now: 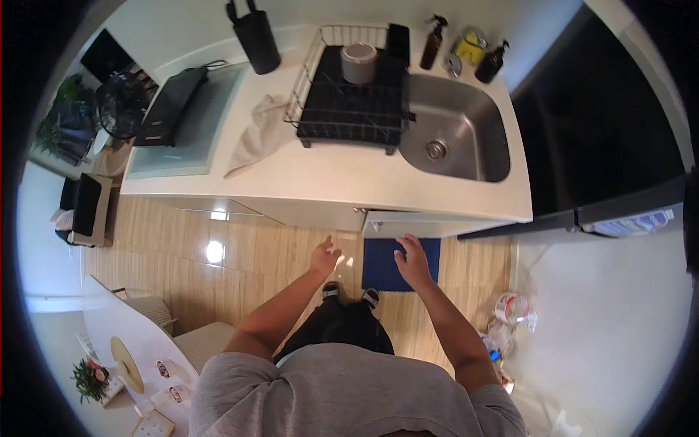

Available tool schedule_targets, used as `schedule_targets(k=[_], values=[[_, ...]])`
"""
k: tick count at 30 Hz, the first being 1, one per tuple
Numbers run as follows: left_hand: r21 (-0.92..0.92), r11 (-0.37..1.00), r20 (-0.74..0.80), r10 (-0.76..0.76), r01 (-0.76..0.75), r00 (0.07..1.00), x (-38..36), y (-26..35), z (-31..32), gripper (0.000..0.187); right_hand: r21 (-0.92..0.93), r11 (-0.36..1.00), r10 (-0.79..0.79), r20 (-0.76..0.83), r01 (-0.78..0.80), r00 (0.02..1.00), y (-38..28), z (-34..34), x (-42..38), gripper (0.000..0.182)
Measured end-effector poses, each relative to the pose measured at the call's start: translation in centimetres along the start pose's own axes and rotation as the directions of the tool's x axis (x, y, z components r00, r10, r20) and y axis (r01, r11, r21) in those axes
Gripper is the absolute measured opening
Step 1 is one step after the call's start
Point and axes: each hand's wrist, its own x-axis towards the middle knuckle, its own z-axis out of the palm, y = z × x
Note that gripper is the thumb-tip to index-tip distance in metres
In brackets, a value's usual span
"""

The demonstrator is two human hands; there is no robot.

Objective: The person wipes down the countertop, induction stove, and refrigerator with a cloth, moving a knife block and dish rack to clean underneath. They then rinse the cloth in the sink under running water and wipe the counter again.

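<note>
My left hand (325,258) hangs in the air over the wooden floor, its fingers apart and holding nothing. To its right, my right hand (412,260) is held above a dark blue mat (378,275), fingers spread and empty. Both hands are just short of the white counter (335,178). Below its front edge, a cabinet door (429,224) appears to stand partly open near my right hand. On the counter are a black dish rack (349,105) with a grey cup (359,63) and a crumpled cloth (260,136).
A steel sink (477,135) is set into the counter's right side, with spray bottles (435,42) behind it. A black knife holder (256,44) stands at the back. A dark fridge (597,116) is at the right, a white table (116,313) at the lower left.
</note>
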Motion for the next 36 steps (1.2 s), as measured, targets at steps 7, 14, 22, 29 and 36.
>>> schedule_targets(k=[7,14,22,29,36], values=[[-0.534,0.805,-0.319,0.093,-0.259,0.943,-1.8,1.3,-14.1,0.059,0.347,0.929,-0.112,-0.061,0.127,0.992,-13.4,1.9,8.3,0.025],[0.178,-0.072,-0.861,0.472,-0.981,-0.190,-14.9,27.7,-42.2,0.084,0.569,0.771,-0.205,-0.202,0.285,0.958,-27.0,9.1,17.1,0.026],[0.400,-0.407,-0.073,0.879,-0.821,-0.471,-14.8,36.5,-41.1,0.090,0.518,0.825,-0.057,-0.323,0.227,0.945,-29.3,14.4,20.4,0.025],[0.374,-0.515,-0.023,0.826,-0.771,-0.563,-10.1,44.6,-33.6,0.067,0.533,0.845,0.091,-0.223,0.043,0.971,-28.1,13.1,21.8,0.025],[0.244,-0.289,0.029,0.956,-0.926,-0.291,-1.3,40.0,-33.6,0.055,0.235,0.972,0.036,-0.078,-0.017,0.996,-29.4,18.9,28.0,0.041]])
